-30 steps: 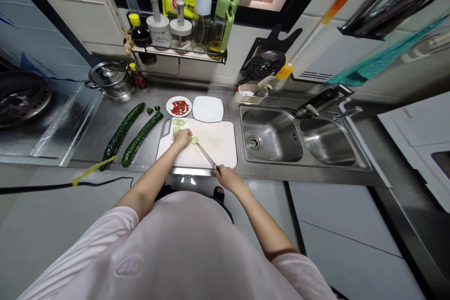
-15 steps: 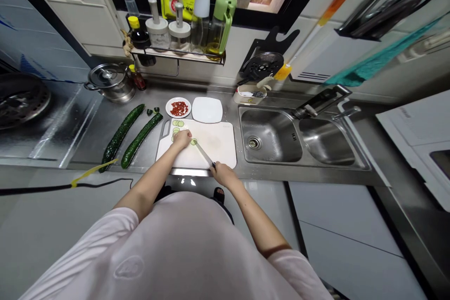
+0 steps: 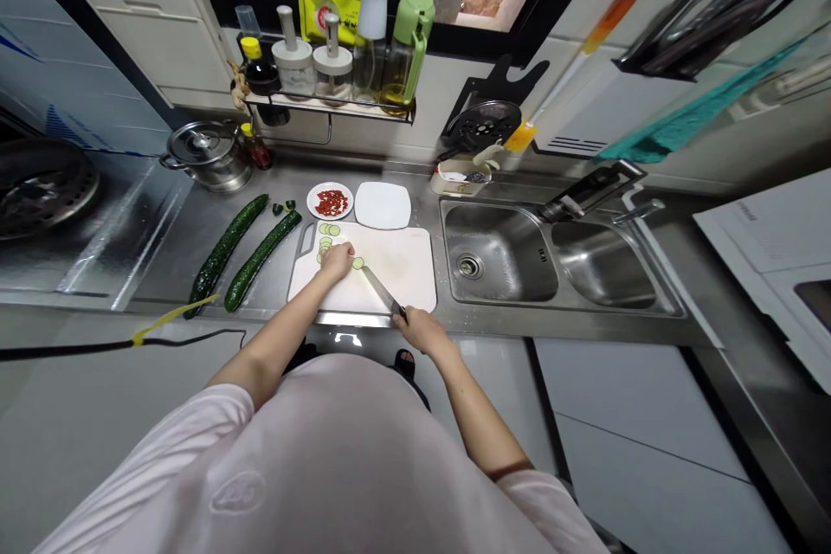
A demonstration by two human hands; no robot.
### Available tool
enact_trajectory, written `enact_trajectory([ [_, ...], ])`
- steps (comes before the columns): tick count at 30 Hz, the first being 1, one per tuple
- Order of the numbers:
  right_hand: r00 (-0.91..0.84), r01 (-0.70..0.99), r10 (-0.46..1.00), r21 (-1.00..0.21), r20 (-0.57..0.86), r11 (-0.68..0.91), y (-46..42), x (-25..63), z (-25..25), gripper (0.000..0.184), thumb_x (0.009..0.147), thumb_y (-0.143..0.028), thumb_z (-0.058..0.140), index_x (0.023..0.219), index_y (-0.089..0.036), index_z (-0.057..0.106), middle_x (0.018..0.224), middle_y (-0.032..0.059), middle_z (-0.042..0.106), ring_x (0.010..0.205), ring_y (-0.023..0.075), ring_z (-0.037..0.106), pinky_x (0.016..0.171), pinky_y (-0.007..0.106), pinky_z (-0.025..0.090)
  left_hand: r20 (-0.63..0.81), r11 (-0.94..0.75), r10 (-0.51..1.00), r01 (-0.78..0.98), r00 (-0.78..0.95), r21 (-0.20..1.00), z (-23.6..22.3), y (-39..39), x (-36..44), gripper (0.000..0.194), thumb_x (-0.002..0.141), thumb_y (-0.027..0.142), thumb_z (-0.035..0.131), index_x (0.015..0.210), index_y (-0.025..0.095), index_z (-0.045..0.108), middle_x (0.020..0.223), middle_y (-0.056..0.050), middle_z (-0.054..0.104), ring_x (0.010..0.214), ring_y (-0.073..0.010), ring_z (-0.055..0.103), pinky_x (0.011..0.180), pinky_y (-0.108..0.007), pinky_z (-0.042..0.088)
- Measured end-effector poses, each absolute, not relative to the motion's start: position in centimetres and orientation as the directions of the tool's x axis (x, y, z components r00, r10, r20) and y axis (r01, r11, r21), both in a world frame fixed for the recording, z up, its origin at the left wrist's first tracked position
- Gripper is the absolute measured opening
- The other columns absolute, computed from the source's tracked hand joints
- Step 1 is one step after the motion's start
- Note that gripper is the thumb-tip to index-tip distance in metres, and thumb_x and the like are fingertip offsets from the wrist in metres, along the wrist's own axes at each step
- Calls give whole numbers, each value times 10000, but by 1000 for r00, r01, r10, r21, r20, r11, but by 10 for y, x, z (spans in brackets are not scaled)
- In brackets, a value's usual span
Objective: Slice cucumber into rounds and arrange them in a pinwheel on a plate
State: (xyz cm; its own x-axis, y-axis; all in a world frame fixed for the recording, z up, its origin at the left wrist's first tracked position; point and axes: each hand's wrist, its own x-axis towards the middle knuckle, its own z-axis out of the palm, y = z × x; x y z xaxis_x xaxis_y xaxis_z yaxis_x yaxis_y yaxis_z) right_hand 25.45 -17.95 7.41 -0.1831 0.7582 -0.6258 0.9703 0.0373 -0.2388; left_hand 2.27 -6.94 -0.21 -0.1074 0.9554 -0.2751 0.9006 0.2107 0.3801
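My right hand [image 3: 421,329] is closed around the black handle of a kitchen knife [image 3: 383,289], whose blade points up and left over the white cutting board [image 3: 406,264]. The knife's tip is close beside a pale green cucumber slice [image 3: 358,263]. On the left part of the board my left hand [image 3: 338,260] has its fingers curled and pressed together; whatever is in them is hidden. Several more cucumber slices [image 3: 329,228] lie beyond and beside that hand. Left of the board rest two long dark green cucumbers [image 3: 263,261] [image 3: 228,253], with small cut-off ends [image 3: 278,209] near them.
Behind the board stand a plate of chopped red pieces [image 3: 331,217] and a white square plate [image 3: 383,225]. A double sink [image 3: 499,290] is to the right. A lidded steel pot [image 3: 206,157] stands back left, and a bottle rack [image 3: 328,108] hangs on the wall.
The knife has shifted slightly toward me and to the right, its tip drawing back from the cucumber slice. My left hand has stayed nearly in place.
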Motion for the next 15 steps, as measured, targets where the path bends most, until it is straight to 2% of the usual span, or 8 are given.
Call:
enact_trajectory([
  [5, -200, 962, 772, -269, -603, 39, -184, 262, 71, 403, 957, -493, 373, 1059, -168, 588, 1047, 140, 674, 961, 245, 644, 725, 282, 437, -210, 161, 974, 905, -82, 393, -4, -78, 23, 227, 857, 220, 473, 1000, 251, 646, 1025, -57, 687, 1031, -243, 580, 917, -384, 364],
  [9, -170, 949, 798, -314, -579, -25, -182, 270, 72, 437, 963, -527, 347, 1060, -172, 584, 1013, 110, 680, 869, 201, 660, 692, 245, 420, -157, 111, 986, 920, -55, 375, -3, -88, 26, 277, 887, 235, 439, 1063, 244, 654, 1091, -90, 655, 1091, -261, 546, 954, -403, 334],
  [15, -33, 961, 835, -249, -549, -125, -174, 271, 72, 461, 978, -513, 326, 1139, -154, 566, 956, 107, 685, 808, 182, 659, 707, 239, 410, -143, 82, 989, 936, -34, 342, 2, -101, 33, 327, 900, 306, 449, 1154, 249, 647, 1117, -119, 614, 1135, -296, 503, 982, -435, 314],
])
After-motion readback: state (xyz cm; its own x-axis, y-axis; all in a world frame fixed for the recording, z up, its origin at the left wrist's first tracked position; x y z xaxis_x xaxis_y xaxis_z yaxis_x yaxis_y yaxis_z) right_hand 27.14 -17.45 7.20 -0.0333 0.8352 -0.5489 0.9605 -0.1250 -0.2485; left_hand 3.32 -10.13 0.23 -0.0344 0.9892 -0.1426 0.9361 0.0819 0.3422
